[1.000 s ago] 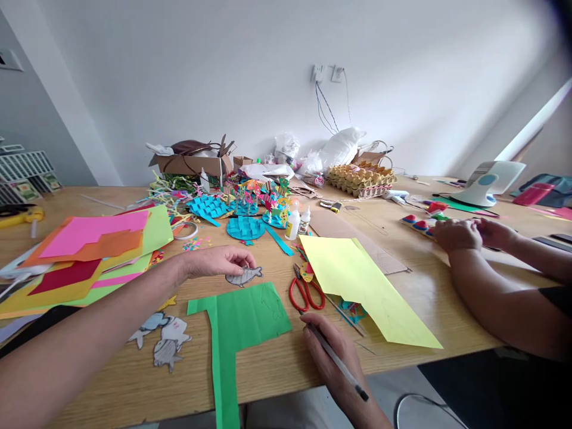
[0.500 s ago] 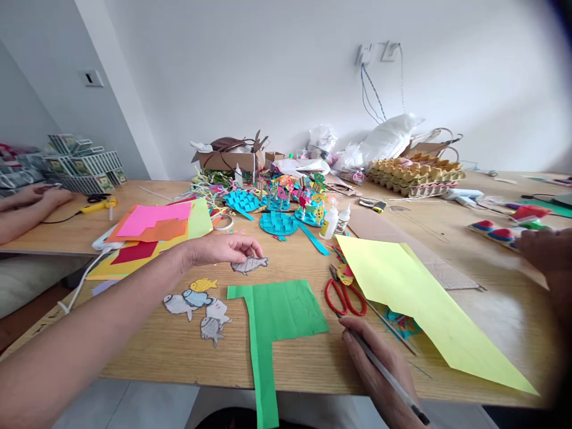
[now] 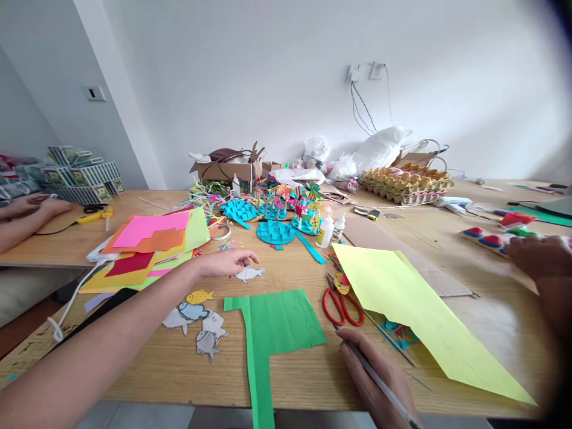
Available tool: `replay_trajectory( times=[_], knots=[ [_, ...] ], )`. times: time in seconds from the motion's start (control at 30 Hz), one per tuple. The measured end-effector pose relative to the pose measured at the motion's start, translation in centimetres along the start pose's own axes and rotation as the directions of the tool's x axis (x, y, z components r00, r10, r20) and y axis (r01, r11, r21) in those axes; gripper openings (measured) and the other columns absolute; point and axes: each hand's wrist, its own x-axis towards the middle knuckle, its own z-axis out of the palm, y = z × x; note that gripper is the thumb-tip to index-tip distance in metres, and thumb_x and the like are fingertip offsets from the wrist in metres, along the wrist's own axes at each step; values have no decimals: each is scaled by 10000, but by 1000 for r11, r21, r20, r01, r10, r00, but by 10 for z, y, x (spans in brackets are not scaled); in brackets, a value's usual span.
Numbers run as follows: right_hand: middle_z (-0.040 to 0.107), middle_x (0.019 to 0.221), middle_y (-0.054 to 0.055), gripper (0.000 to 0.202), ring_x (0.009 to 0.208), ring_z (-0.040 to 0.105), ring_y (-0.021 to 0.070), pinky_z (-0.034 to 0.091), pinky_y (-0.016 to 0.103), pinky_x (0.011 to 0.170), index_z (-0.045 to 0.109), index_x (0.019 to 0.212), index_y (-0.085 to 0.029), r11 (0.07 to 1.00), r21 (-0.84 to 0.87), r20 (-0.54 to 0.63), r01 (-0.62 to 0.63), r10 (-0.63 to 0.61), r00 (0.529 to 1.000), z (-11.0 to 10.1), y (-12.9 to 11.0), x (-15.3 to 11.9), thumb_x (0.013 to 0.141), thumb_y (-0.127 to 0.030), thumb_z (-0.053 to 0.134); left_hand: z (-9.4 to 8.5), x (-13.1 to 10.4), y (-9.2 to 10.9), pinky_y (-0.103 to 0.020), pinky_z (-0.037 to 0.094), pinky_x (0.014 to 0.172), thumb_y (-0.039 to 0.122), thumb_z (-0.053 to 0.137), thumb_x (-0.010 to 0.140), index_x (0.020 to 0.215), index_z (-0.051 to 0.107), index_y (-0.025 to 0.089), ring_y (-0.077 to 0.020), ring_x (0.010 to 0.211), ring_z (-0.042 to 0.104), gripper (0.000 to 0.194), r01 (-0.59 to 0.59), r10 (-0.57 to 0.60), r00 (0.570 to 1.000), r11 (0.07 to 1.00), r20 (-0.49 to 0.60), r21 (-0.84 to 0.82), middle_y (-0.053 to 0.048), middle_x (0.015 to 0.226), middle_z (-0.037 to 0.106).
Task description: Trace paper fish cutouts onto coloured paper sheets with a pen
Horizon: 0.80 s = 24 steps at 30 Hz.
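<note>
My left hand (image 3: pixel 230 263) reaches across the table, its curled fingers closed at the edge of a grey-white paper fish (image 3: pixel 251 273). Nearer to me lie several more cut-out fish, among them a yellow paper fish (image 3: pixel 199 297) and a light blue paper fish (image 3: pixel 192 311). A green paper sheet (image 3: pixel 283 325) with faint pencilled outlines lies in front of me, its long strip hanging over the table edge. My right hand (image 3: pixel 379 378) rests by the sheet's right side, closed around a pen (image 3: pixel 378 380). Just beyond it are red-handled scissors (image 3: pixel 342 307).
Yellow paper (image 3: pixel 415 304) covers the right, over cardboard. Glue bottles (image 3: pixel 325 229) stand behind, beside blue paper crafts (image 3: pixel 275 232). Coloured sheets (image 3: pixel 152 229) are stacked left. Egg trays (image 3: pixel 406 182) sit at the back. Other people's hands show at far left (image 3: pixel 40 207) and right (image 3: pixel 543 262).
The view has tilted up slightly, so the table sits lower. The fish at my left hand shows paler and at another angle. My right hand keeps its grip on the pen.
</note>
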Motion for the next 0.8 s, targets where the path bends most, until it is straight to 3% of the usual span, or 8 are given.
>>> replay_trajectory(
  times=[0.13,0.23,0.37,0.5,0.67,0.8],
  knots=[
    [748,944,57,240,846,713,204,570,213,682,672,970,-209,1000,14,23,-6,6,1000,0,-1,0,863,-347,506,1,9,-6,-191,337,504,200,472,638,1128,488,173,-140,661,464,491,24,-24,1000,999,-11,35,-8,807,490],
    [741,975,65,256,884,704,217,569,232,700,668,982,-214,999,17,9,-40,40,999,2,1,-2,868,-369,499,-5,3,-9,-198,366,524,212,470,647,1134,492,181,-148,689,481,489,39,-38,999,999,-23,39,-14,829,499],
    [743,965,50,250,862,706,214,566,237,711,663,986,-233,999,12,21,-38,38,999,2,2,-2,862,-383,505,-23,-24,-14,-205,389,558,229,467,660,1130,507,179,-162,751,502,475,67,-65,997,997,-50,42,-25,866,500],
    [750,927,38,241,810,716,214,573,239,704,672,972,-246,1000,10,38,-13,12,999,0,4,0,851,-380,513,-38,-54,-24,-215,394,587,260,474,683,1059,562,169,-169,765,521,397,111,-110,994,992,-11,58,-28,853,533],
    [756,896,21,218,797,722,208,577,224,700,685,953,-253,999,-21,22,27,-26,999,0,5,3,831,-363,540,-40,-75,-39,-232,407,669,293,459,727,1015,578,170,-182,836,528,335,155,-153,988,982,-26,108,-38,923,570],
    [756,904,26,230,816,722,215,580,216,665,684,963,-249,999,-22,33,26,-26,999,-1,5,2,833,-372,539,-36,-85,-48,-225,396,606,309,449,736,984,587,165,-183,766,520,318,206,-202,979,962,-40,180,-29,859,554]
  ],
)
